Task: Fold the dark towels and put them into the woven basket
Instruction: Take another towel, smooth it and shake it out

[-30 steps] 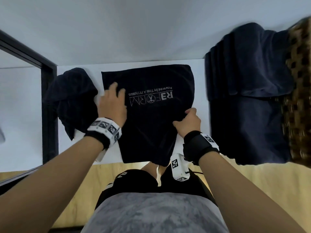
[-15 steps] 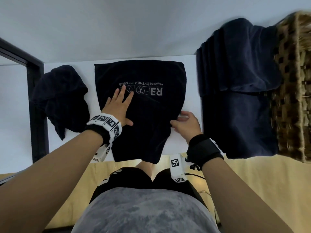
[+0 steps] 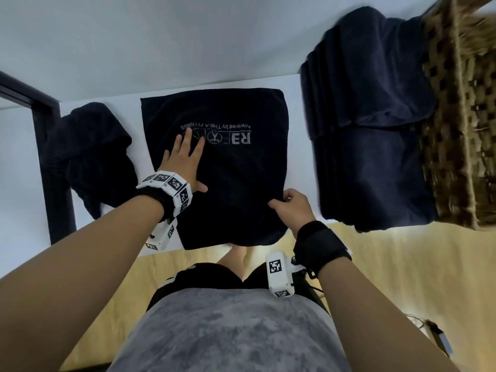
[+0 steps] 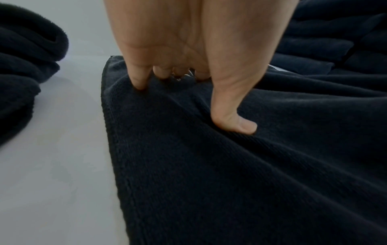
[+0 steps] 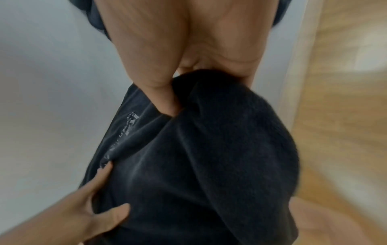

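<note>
A dark towel with a grey printed logo [image 3: 241, 162] [image 4: 230, 165] [image 5: 209, 157] lies spread on the white table [image 3: 295, 87], its near end hanging over the front edge. My left hand [image 3: 185, 162] [image 4: 188, 86] presses flat on its left half, fingers straight and spread. My right hand [image 3: 290, 208] [image 5: 167, 99] pinches the towel's right edge between thumb and fingers, lifting a fold. A woven basket [image 3: 461, 116] stands at the far right, with dark towels [image 3: 375, 130] draped from it onto the table.
A crumpled dark towel [image 3: 88, 154] [image 4: 23, 66] lies at the table's left end beside a black frame post [image 3: 51, 170]. Bare white table shows between the towels. A light wooden floor [image 3: 402, 277] lies below the table's front edge.
My left hand slid from the towel's left edge inward onto its surface. My right hand shifted along the right edge and now pinches it. The view swung right, showing more of the basket.
</note>
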`<state>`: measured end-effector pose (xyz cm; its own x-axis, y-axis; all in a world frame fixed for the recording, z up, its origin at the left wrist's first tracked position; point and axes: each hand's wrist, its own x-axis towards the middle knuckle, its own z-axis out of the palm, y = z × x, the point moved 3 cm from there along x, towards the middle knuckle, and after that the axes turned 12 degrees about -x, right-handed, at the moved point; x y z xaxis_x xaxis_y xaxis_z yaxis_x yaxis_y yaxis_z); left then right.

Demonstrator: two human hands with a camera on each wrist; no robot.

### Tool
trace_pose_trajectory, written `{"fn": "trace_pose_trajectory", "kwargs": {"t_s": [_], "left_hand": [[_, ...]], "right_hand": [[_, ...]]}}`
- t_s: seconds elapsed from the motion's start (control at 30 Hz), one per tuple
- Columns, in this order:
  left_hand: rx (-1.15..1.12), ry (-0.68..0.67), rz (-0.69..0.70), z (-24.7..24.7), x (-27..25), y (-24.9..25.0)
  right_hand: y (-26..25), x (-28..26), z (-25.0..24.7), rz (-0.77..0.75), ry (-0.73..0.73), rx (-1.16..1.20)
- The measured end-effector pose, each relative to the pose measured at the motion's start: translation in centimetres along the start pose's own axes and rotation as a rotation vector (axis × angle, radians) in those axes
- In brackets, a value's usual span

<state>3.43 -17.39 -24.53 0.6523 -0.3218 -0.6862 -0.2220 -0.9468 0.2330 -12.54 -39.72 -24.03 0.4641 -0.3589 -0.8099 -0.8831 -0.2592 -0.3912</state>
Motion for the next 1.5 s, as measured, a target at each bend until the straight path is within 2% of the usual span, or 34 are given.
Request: {"fn": "trace_pose_trajectory", "kwargs": {"t_s": [0.1, 0.2, 0.27, 0.37, 0.47, 0.53, 0.63, 0.7, 0.77, 0.9, 1.17, 1.33, 1.43, 1.5], "left_hand": [[-0.004, -0.005, -0.003, -0.1, -0.1, 0.0], [-0.008, -0.005, 0.000, -0.2, -0.2, 0.0], [-0.004, -0.005, 0.001, -0.2, -0.1, 0.1], [0.005, 0.002, 0.001, -0.3, -0.2, 0.1], [0.004, -0.004, 0.001, -0.4, -0.2, 0.2], [0.017, -0.015, 0.005, -0.5, -0.1, 0.2], [0.005, -0.034, 0.033, -0.9, -0.1, -0.1], [-0.025, -0.043, 0.052, -1.2, -0.2, -0.8], [-0.054, -0.029, 0.054, -1.5, -0.2, -1.7], [0.027, 0.063, -0.027, -1.8, -0.2, -3.5], [0.052, -0.060, -0.086, -4.5, 2.0, -4.2], [0.083, -0.050, -0.104, -5.5, 2.4, -4.4], [0.054, 0.056, -0.127, -4.7, 1.3, -3.9], [0.057, 0.260, -0.102, -3.9, -0.3, -3.0]], "right_hand": [[0.8, -0.5, -1.2, -0.052, -0.061, -0.112], [0.8, -1.1, -2.7, -0.083, -0.125, -0.387], [0.9, -1.6, -4.0, -0.036, -0.052, -0.540], [0.7, -2.7, -4.7, 0.027, 0.115, -0.543], [-1.0, -3.4, -3.7, -0.071, 0.292, -0.536], [-3.1, -2.9, -2.9, -0.219, 0.357, -0.548], [-6.5, -0.6, -1.3, -0.453, 0.259, -0.659], [-7.8, 1.2, -0.7, -0.487, 0.198, -0.816], [-8.6, 3.0, -0.9, -0.460, 0.227, -0.913], [-10.5, 5.0, -2.4, -0.419, 0.281, -0.917], [-9.7, 4.2, -1.6, -0.395, 0.215, -0.930], [-9.5, 3.7, -2.2, -0.478, 0.204, -0.740], [-7.8, 1.6, -2.7, -0.541, 0.328, -0.631], [-5.7, -0.4, -2.8, -0.531, 0.409, -0.543]]}}
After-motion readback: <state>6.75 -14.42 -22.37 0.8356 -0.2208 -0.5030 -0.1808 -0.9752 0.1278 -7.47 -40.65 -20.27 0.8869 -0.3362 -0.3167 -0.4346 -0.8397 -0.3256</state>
